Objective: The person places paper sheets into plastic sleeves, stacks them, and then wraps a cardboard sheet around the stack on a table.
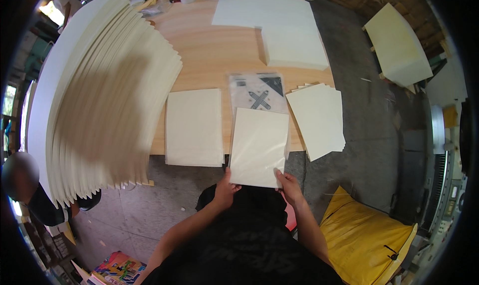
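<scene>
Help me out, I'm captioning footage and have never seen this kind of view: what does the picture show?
There is no machine: a person's bare left hand and right hand hold a shiny cream pack, apparently film-wrapped, near its lower corners. A wide fisheye camera worn on the head looks down, bending straight edges. On the table, left to right, lie a large stack, a small cream stack, printed clear plastic and fanned sheets; white sheets lie farther back.

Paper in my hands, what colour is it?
The paper is creamy off-white, best seen in the head view.
</scene>
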A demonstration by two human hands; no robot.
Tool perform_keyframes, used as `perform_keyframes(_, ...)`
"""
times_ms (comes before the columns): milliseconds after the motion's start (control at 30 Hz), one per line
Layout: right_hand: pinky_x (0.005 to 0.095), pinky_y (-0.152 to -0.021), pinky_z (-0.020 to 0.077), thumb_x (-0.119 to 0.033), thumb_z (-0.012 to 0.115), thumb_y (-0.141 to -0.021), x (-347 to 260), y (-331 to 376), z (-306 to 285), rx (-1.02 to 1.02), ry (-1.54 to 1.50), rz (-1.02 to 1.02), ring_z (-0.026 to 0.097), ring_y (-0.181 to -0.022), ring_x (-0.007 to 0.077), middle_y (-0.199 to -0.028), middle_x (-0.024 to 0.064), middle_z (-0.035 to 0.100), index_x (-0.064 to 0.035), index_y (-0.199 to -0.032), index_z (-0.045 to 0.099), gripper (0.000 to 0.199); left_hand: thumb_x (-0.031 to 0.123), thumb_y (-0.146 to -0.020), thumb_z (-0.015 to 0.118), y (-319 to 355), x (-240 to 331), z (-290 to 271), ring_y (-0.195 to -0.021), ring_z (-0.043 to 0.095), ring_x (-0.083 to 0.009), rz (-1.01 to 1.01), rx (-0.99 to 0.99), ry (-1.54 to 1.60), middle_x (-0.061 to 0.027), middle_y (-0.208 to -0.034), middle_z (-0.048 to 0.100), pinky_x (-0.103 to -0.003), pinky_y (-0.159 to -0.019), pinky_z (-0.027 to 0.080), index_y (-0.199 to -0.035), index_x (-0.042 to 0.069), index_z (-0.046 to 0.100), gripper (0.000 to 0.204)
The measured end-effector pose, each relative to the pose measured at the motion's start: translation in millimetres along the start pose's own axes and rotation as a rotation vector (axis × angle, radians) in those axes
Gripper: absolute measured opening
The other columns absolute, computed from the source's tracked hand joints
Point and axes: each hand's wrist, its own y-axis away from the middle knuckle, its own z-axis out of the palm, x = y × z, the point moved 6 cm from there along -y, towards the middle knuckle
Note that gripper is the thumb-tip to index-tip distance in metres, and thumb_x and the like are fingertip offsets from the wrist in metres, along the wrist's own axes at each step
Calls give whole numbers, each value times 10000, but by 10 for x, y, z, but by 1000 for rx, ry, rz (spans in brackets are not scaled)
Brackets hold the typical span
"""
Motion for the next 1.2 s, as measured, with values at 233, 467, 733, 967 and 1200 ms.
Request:
perform_keyframes(233,235,-592,434,-465,591,-1006,-376,223,128,-159,253,-43,550,-620,78,-736,-9,631,-57,-881,688,438,321,-1032,549,520,789,113,-682,607,-139,424,-89,-805,-52,-790,626,-306,-644,498,-1017,30,604,296)
perform_keyframes(467,253,-547,474,-448,637,-978,-846,31,1312,-330,485,-216,605,-599,93,-701,12,626,-50,-1086,729,422,184,-1012,582,619,1599,-708,-770,563,-93,692,173,-568,-10,-937,637,-263,-659,472,-1260,5,594,305)
perform_keyframes(733,332,-589,523,-362,649,-960,-722,-342,1973,-206,599,-411,663,-608,195,-695,117,644,19,-936,635,382,241,-945,680,306,1979,-1567,-892,566,-258,862,670,-1032,-146,-1015,607,-375,-799,480,-1220,0,600,375)
perform_keyframes(967,301,-648,545,-218,674,-934,-488,138,-305,397,41,-377,649,-765,143,-891,34,651,-48,-983,654,178,144,-923,673,691,2066,-993,-900,564,-241,1161,951,-1169,-120,-1087,590,-371,-749,472,-1237,39,606,338)
perform_keyframes(1200,438,-945,514,-260,610,-963,-597,157,-1064,490,-851,-233,589,-1081,310,-1168,165,562,7,-1245,469,413,18,-870,661,581,1834,927,-939,627,-279,1250,22,-1065,-138,-1096,626,-366,-769,527,-1199,59,622,334)
